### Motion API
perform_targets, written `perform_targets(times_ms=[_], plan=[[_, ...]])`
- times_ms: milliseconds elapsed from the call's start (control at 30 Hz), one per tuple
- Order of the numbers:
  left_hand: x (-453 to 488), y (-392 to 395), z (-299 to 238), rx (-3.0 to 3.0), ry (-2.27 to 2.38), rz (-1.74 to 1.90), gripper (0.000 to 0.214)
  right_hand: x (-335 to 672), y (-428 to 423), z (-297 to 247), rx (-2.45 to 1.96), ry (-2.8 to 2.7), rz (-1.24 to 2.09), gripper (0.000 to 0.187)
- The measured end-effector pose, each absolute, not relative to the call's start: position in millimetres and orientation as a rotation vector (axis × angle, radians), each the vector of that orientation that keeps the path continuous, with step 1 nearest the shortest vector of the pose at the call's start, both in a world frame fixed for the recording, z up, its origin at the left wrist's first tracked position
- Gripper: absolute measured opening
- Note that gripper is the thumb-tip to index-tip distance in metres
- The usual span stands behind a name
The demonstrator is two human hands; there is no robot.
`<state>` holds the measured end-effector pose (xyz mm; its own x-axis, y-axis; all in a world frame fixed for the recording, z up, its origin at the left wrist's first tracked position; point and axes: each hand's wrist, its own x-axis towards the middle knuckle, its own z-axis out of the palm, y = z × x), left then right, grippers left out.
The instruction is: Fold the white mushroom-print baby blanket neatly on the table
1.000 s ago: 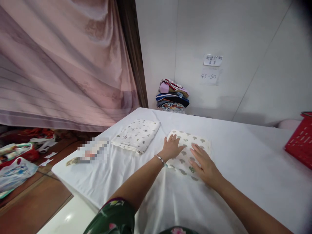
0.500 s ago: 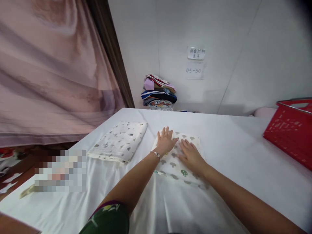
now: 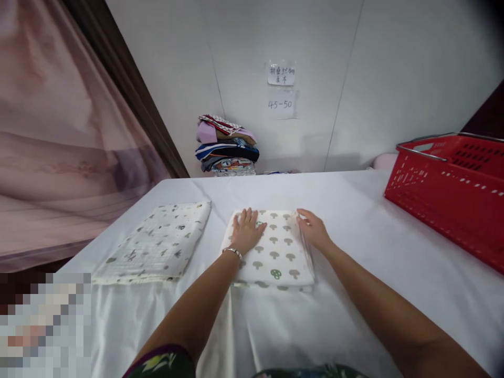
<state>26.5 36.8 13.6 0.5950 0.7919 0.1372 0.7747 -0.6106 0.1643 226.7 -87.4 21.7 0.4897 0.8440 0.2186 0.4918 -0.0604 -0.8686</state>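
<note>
A folded white cloth (image 3: pixel 275 247) with grey and green mushroom prints lies on the white-covered table in front of me. My left hand (image 3: pixel 247 231) rests palm down on its left part, fingers spread. At the far right corner, my right hand (image 3: pixel 314 228) has its thumb and fingers drawn together on the cloth's edge. Part of the cloth is covered by my left hand and forearm. Left of it lies a second folded white cloth (image 3: pixel 157 241), printed with small dark figures; neither hand touches that one.
A red plastic basket (image 3: pixel 449 194) with a metal handle stands on the right. Beyond the table's far edge, a pile of folded fabrics (image 3: pixel 227 147) is against the wall. Paper signs (image 3: pixel 281 103) hang above. A pink curtain (image 3: pixel 79 157) drapes at the left. The lower left corner is blurred out.
My right hand has gone from lying on the mushroom-print cloth to its far right corner. My left hand stays on the cloth. The view has turned right, showing more of the basket.
</note>
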Motion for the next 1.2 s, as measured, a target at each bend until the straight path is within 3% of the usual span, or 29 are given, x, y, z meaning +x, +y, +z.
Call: perform_targets(times_ms=[233, 433, 633, 800, 1200], plan=[[45, 11, 38, 2.623, 1.295, 0.625, 0.039, 243, -114, 16, -1.606, -0.679, 0.939, 0.025], [102, -42, 50, 2.439, 1.268, 0.256, 0.037, 241, -115, 17, -1.581, -0.692, 1.071, 0.018], [124, -43, 58, 2.473, 1.335, -0.060, 0.035, 245, -118, 16, -1.553, -0.711, 1.208, 0.008], [120, -38, 61, 2.422, 1.295, -0.053, 0.023, 244, -118, 15, -1.544, -0.735, 1.257, 0.010], [116, -18, 57, 2.192, 1.204, -0.077, 0.018, 240, -117, 12, -1.515, -0.753, 1.244, 0.003]])
